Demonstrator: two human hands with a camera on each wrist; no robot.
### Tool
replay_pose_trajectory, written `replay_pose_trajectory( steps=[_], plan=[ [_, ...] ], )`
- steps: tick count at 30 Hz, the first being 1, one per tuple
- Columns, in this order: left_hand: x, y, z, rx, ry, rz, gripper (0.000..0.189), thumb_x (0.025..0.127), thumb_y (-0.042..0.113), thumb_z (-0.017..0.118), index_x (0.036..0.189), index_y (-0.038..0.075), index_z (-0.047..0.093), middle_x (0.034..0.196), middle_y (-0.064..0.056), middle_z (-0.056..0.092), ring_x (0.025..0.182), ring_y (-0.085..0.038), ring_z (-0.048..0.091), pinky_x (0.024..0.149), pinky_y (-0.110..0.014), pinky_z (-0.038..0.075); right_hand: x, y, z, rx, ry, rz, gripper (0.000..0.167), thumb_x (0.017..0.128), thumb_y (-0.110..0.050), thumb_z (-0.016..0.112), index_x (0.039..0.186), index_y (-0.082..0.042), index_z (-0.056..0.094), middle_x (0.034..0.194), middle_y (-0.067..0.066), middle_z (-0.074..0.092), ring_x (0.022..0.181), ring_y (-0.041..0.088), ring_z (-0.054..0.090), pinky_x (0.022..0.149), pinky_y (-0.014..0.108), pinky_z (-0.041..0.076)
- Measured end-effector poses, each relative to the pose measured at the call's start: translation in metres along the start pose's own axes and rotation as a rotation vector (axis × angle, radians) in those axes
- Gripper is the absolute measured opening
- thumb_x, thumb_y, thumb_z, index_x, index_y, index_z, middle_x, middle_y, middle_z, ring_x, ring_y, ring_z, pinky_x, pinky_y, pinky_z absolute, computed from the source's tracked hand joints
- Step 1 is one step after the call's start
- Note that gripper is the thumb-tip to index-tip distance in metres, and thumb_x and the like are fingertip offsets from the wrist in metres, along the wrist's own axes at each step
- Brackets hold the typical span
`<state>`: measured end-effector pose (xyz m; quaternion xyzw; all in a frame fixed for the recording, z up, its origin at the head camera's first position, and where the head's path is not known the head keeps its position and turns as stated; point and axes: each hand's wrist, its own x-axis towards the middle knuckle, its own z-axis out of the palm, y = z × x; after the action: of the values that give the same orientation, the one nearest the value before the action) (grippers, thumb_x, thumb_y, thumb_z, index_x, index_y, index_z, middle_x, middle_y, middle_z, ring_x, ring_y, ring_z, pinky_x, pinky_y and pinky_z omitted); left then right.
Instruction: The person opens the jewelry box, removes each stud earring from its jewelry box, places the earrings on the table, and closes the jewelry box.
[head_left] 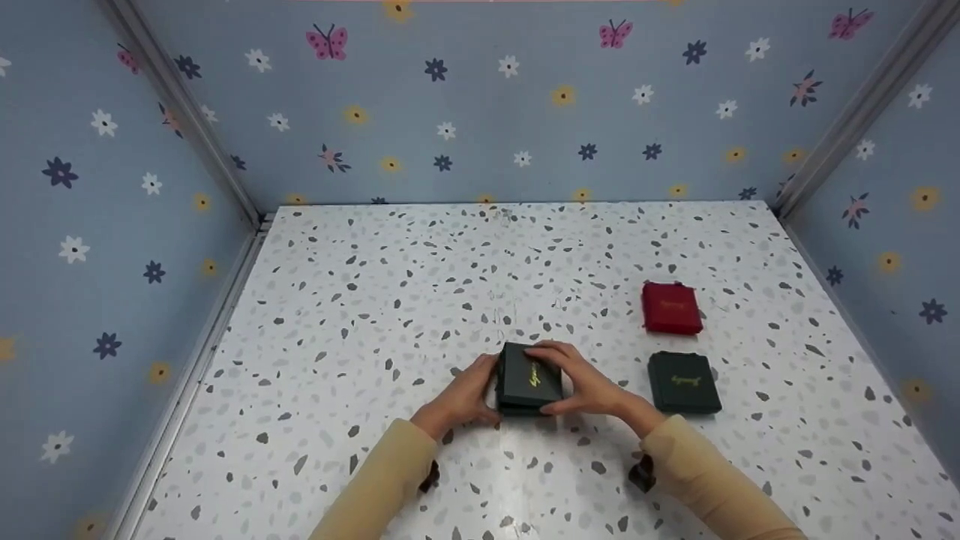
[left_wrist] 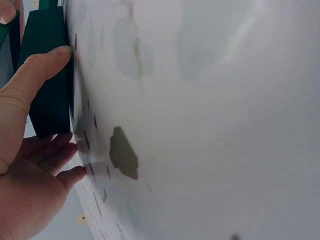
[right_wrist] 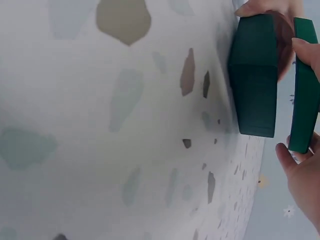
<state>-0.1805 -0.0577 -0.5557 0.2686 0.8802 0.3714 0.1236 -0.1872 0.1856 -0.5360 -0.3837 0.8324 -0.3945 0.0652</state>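
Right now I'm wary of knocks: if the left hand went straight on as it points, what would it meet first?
The left hand would meet the green box base first; the two are touching. The lid, in the right hand, looks just above that line, though depth is unclear.

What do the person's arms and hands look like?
The arms wear long, plain tan sleeves. The left hand and right hand are bare, with no gloves. A small dark object shows near each sleeve's end.

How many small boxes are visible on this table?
3: a dark green box between the left hand and right hand, its lid lifted; a red box further right; a closed dark box just nearer than it.
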Motion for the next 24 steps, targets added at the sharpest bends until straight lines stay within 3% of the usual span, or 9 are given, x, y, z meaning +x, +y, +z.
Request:
replay_pose_trajectory(
  steps=[13,24],
  plan=[
    [-0.002,0.003,-0.004,0.013,-0.011,-0.015,0.095,0.055,0.019,0.084,0.132,-0.003,0.031,0.126,-0.01,0.039,0.117,-0.022,0.038,0.099,-0.032,0.029,-0.014,0.001,-0.014,-0.07,0.072,0.018,0.083,0.065,-0.033,0.077,0.135,-0.015,0.036,0.135,0.012,0.029,0.121,0.023,0.027,0.09,0.045,0.035],
    [-0.003,0.003,-0.003,-0.01,0.015,0.013,0.095,0.054,0.017,0.084,0.13,-0.005,0.033,0.123,-0.011,0.041,0.115,-0.023,0.039,0.1,-0.032,0.027,-0.035,0.007,-0.019,-0.1,0.163,0.16,0.082,0.064,-0.025,0.078,0.134,-0.016,0.037,0.135,0.017,0.029,0.121,0.025,0.026,0.091,0.047,0.033]
  ],
)
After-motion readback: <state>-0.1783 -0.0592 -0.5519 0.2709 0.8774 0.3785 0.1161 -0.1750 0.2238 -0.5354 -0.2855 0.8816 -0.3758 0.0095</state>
